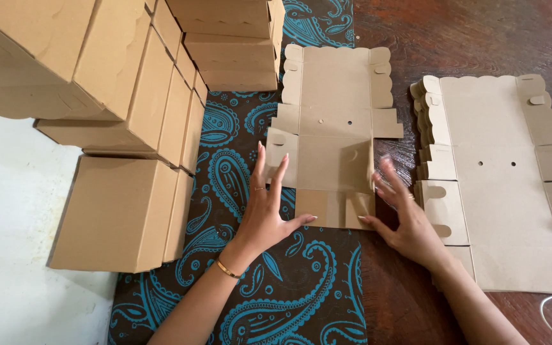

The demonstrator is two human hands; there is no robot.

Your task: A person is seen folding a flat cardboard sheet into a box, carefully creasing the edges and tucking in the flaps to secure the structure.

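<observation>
A flat die-cut cardboard box blank lies on a brown cloth with a turquoise paisley pattern. Its near flap and side flaps are partly folded up. My left hand is spread open at the blank's left side, fingertips against the left flap. My right hand is open too, a little blurred, with its fingers at the right flap and its thumb by the near flap. Neither hand grips anything.
A stack of several flat blanks lies to the right on the dark wooden table. Piles of folded cardboard boxes stand at the left and at the back. A white floor shows at far left.
</observation>
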